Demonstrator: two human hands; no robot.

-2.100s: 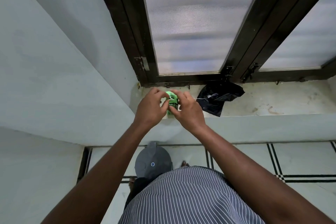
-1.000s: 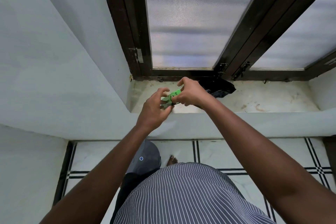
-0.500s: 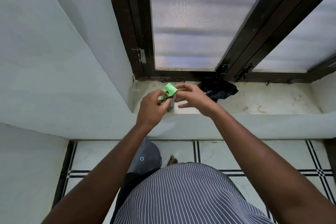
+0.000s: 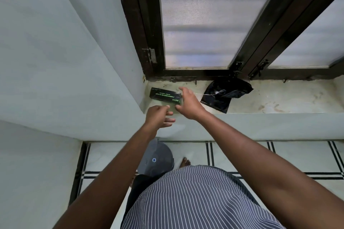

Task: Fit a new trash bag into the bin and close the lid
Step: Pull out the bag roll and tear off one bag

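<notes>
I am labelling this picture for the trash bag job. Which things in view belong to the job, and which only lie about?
Belong to the job:
- box on the sill, at the right hand
- left hand, holding nothing visible
- black bag on the sill
- grey bin on the floor, lid on

Only there:
- window
- latch
- floor tiles

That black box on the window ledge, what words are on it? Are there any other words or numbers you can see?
"BECO": green letters, seen upside down, on the black box, at the end beside the right hand; blurred, so not certain.
Longer green line on the box: too small and blurred to read.
Round blue mark on the grey bin lid: a sign only, too small to make out.
No other words or numbers.
</notes>
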